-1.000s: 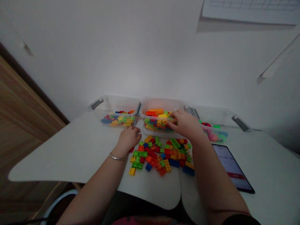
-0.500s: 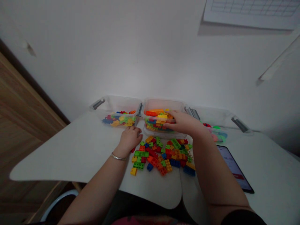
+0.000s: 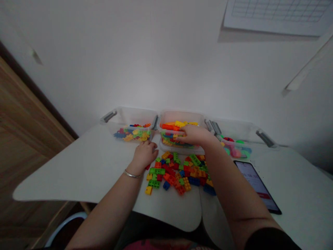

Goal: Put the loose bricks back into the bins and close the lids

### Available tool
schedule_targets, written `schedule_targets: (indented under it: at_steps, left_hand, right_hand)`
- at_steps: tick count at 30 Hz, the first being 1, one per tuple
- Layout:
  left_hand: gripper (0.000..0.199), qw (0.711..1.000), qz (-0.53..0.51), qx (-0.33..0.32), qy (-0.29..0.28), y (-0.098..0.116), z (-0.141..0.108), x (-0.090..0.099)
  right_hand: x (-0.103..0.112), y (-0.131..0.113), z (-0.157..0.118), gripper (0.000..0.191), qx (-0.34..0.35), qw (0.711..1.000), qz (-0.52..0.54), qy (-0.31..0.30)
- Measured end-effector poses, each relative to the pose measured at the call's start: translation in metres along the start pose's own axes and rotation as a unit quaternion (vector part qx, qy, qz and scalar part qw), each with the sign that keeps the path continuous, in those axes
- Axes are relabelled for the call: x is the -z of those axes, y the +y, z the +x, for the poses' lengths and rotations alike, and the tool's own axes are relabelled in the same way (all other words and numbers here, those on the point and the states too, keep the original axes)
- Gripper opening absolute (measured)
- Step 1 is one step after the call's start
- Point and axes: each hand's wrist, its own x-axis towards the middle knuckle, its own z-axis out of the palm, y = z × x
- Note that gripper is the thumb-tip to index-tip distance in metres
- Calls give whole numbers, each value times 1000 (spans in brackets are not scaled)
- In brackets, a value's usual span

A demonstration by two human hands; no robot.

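Note:
My right hand (image 3: 193,135) reaches over the front wall of a clear plastic box (image 3: 180,117), its fingers curled down among the orange, yellow and green toy bricks inside. My left hand (image 3: 144,155) rests curled on the white table (image 3: 78,173), just in front of a second clear box (image 3: 130,116). Its fingertips touch the edge of a loose heap of colourful toy bricks (image 3: 177,173), and a red brick (image 3: 147,167) pokes out beneath it. Whatever the fingers of each hand might hold is hidden.
A third clear box (image 3: 234,126) with round coloured pieces stands at the right, behind a black smartphone (image 3: 253,184) lying on the table. A wall rises behind the boxes, with a wooden panel (image 3: 26,139) at the left and a gridded sheet (image 3: 273,14) high up.
My right hand has shifted left and further over the middle box, uncovering more of the phone. My left hand stays in nearly the same place.

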Motion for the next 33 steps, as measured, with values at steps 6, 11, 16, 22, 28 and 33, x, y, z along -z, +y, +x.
schedule_targets:
  at_steps: [6, 11, 16, 22, 28, 33]
  left_hand:
    - [33, 1000, 7, 4, 0, 0, 0, -1]
    - [34, 1000, 7, -2, 4, 0, 0, 0]
    - [34, 1000, 5, 6, -1, 1, -1, 1]
    - [34, 1000, -5, 2, 1, -1, 1, -2]
    - [33, 1000, -5, -9, 8, -4, 2, -4]
    - [33, 1000, -2, -10, 7, -4, 2, -4]
  right_hand:
    - [12, 5, -45, 45, -17, 990, -8, 143]
    - [15, 0, -82, 26, 31, 981, 8, 194]
    - [-13, -9, -67, 27, 42, 996, 11, 76]
    - [-53, -26, -41, 43, 89, 996, -27, -12]
    - [-63, -26, -38, 47, 112, 993, -40, -5]
    - [-65, -20, -35, 41, 84, 995, -59, -15]
